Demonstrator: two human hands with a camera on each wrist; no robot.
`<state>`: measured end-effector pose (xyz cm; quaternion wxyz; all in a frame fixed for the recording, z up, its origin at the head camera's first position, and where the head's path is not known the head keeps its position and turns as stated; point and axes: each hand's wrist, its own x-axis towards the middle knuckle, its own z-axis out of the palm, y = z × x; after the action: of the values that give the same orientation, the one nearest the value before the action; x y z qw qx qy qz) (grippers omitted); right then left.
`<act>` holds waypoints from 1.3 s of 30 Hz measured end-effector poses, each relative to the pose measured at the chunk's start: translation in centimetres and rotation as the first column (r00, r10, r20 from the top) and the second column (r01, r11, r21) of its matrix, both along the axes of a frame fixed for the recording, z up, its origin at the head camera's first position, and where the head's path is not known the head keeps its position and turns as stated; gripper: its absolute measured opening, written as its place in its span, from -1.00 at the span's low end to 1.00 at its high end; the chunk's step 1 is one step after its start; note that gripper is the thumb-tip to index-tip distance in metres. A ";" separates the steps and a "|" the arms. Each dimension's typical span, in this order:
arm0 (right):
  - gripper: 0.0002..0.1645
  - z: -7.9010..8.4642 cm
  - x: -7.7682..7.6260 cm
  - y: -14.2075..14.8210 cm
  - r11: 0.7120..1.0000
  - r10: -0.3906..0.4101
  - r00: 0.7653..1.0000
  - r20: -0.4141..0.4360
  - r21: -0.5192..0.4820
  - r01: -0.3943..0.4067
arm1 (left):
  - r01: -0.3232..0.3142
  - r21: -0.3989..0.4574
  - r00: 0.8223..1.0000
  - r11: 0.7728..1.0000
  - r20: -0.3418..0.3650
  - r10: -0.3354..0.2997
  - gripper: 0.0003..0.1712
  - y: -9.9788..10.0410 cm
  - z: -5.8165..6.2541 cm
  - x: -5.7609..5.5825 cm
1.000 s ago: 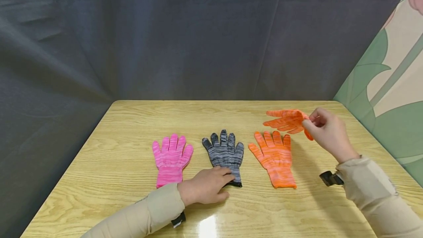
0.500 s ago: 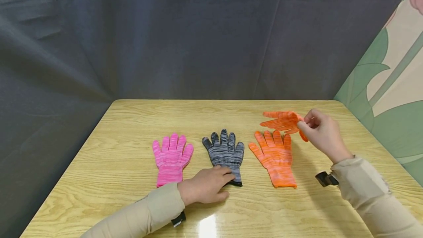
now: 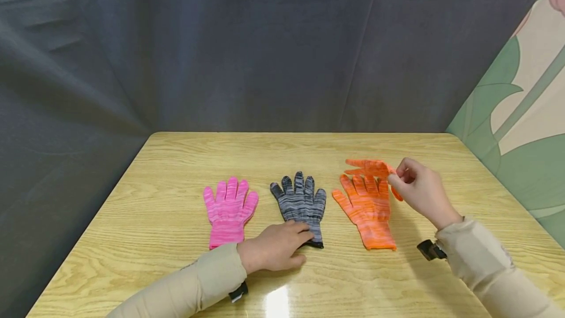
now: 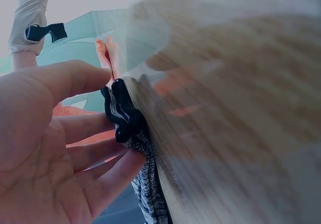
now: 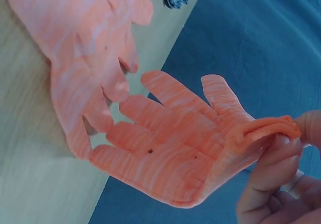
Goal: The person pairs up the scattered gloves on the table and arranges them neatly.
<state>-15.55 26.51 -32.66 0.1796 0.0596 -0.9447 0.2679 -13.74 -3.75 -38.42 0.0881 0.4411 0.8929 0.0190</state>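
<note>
My right hand (image 3: 425, 189) pinches the cuff of an orange knit glove (image 5: 170, 143) between thumb and fingers. This glove hangs in the air over the fingertips of a second orange glove (image 3: 371, 212), which lies flat on the table with its fingers toward the far edge. Across the cuff of a grey-and-black knit glove (image 3: 302, 202) rests my left hand (image 3: 278, 248), its fingers loosely extended. Seen from the left wrist, the fingers (image 4: 88, 128) touch the dark rolled cuff. To the left lies a pink knit glove (image 3: 230, 210), its cuff end close to my left forearm.
The wood-grain table (image 3: 167, 171) has its far edge against a dark cloth backdrop (image 3: 265, 53). On the right stands a panel with a leaf and flower pattern (image 3: 529, 107). Bright glare (image 3: 277, 303) shows on the near part of the tabletop.
My right hand has moved left and down with the orange glove, bringing it over the fingers of the flat one. My left hand stays on the grey glove.
</note>
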 end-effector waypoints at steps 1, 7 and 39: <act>-0.85 -0.1 0.1 -0.1 1.000 0.000 1.000 0.004 0.000 0.000 | -0.001 -0.001 1.000 1.000 0.001 0.001 -0.41 0.0 0.0 0.0; -0.85 -0.7 0.7 -0.7 1.000 0.014 1.000 0.015 0.010 -0.014 | -0.001 0.000 1.000 1.000 0.004 0.001 -0.42 0.0 0.1 0.0; -0.69 -5.0 3.2 -2.8 0.978 0.146 0.976 0.164 0.124 -0.167 | 0.002 -0.001 1.000 1.000 -0.018 -0.002 -0.41 0.1 0.0 0.0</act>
<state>-12.32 23.71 -37.64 0.0798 0.1253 -0.9642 0.2196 -13.69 -3.67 -38.37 0.0802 0.4423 0.8932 0.0143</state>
